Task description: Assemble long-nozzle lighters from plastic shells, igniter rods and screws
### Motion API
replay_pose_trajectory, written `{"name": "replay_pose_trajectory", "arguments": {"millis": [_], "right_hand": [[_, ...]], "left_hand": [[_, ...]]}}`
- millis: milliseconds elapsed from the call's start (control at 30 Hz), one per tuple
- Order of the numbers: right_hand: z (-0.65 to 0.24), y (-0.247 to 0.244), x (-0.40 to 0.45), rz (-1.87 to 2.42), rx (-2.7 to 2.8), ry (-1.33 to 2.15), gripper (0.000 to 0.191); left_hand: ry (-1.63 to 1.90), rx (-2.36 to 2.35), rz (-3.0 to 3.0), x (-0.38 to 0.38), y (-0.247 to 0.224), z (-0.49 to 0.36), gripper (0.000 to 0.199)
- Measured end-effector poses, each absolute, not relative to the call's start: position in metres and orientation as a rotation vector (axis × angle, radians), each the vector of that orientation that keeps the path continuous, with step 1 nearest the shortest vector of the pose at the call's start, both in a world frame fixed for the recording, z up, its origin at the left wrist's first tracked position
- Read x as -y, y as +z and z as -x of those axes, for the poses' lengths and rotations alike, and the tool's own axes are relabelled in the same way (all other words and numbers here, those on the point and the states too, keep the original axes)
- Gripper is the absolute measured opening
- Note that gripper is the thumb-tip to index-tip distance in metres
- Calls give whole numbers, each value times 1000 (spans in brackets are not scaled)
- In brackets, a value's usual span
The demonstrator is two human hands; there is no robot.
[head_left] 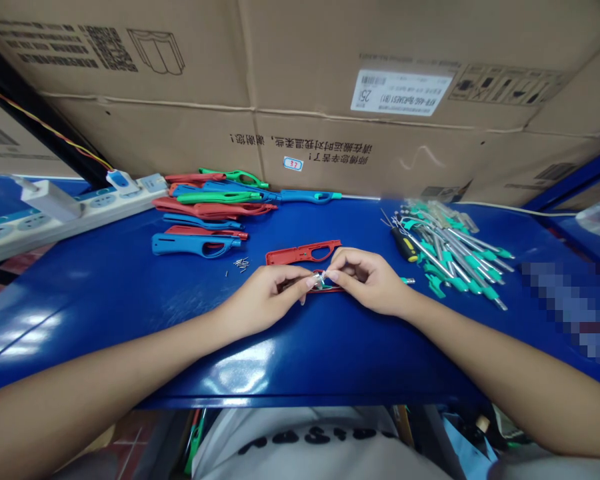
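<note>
My left hand (267,293) is closed, thumb and forefinger pinching a small shiny, clear-and-silver part (320,280). My right hand (367,280) meets it from the other side, its fingertips closed at the part's end; what they grip is too small to make out. Beneath both hands lies a red lighter handle half (334,290), mostly hidden by the fingers. A green-and-metal rod end (409,281) sticks out to the right of my right hand. Just beyond the hands, another red handle half (300,254) rests on the blue table with its inner side up.
Red, blue and green lighter casings (210,207) are piled at the back left, with small metal pins (241,265) nearer. At right are a black-and-yellow screwdriver (405,245) and many green-and-silver lighter rods (460,257). A power strip (70,217) borders the left; a cardboard box (300,87) stands behind.
</note>
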State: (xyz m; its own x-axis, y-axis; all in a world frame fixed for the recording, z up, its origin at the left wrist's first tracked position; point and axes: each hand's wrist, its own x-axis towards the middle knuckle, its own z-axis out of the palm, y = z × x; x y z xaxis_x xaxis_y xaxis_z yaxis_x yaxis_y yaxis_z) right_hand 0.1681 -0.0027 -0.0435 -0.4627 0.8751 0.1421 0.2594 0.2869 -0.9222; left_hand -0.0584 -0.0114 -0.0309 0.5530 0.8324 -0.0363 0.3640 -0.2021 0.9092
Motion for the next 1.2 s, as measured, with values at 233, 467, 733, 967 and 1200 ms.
{"name": "replay_pose_trajectory", "arguments": {"millis": [233,467,733,967,1200], "right_hand": [[-168,-44,3,989,1883,1180,27],[-168,-44,3,1004,1864,1206,27],[-166,-43,3,1065,1849,1274,34],[-166,-43,1,1051,1822,1294,36],[-166,-44,2,1029,1852,1220,28]], "left_hand": [[587,-983,-1778,12,-31,58,39],[594,-961,-1759,12,-30,59,37],[576,-972,-1787,11,-32,58,41],[593,-980,-1793,12,-31,58,38],[585,-976,-1799,11,-34,59,39]]}}
